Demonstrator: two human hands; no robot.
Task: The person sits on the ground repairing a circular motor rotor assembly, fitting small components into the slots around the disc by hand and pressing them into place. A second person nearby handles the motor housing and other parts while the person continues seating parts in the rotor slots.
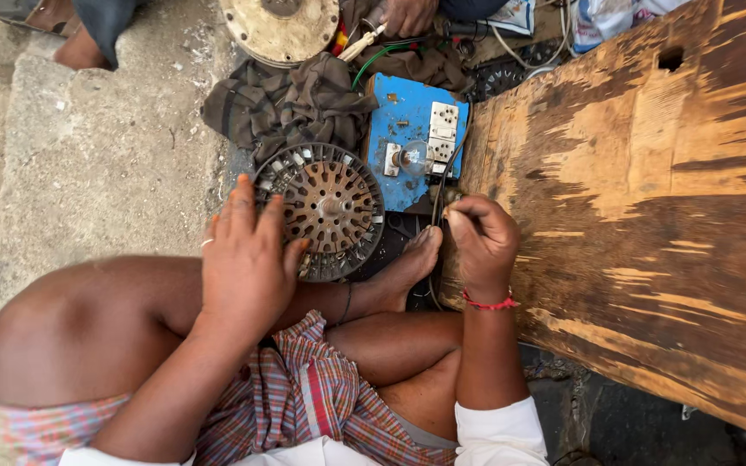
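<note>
**Now: left hand on the round slotted core, right hand pinching a wire**

Right now your left hand (248, 259) lies with fingers spread and apart over the near-left rim of the round slotted metal core (328, 210), fingertips touching its edge and clamped on nothing. The core sits flat just ahead of that hand and to its right, its face up toward you; being round, it has no long axis to line up with. Your left hand is the nearer one to it by far.

Your right hand (481, 242) is curled shut, fingers together, pinching what looks like a thin dark wire (439, 194) that runs away from the hand toward the blue board (403, 147). That board, with a bulb (414, 158) and white sockets, lies just beyond the core. Your bare foot (412, 263) rests between the two hands, touching the core's near edge. The worn wooden plank (649, 216) lies immediately right of your right hand. Further ahead, another person's hand (407, 15) works near a crumpled cloth (291, 103).
</note>
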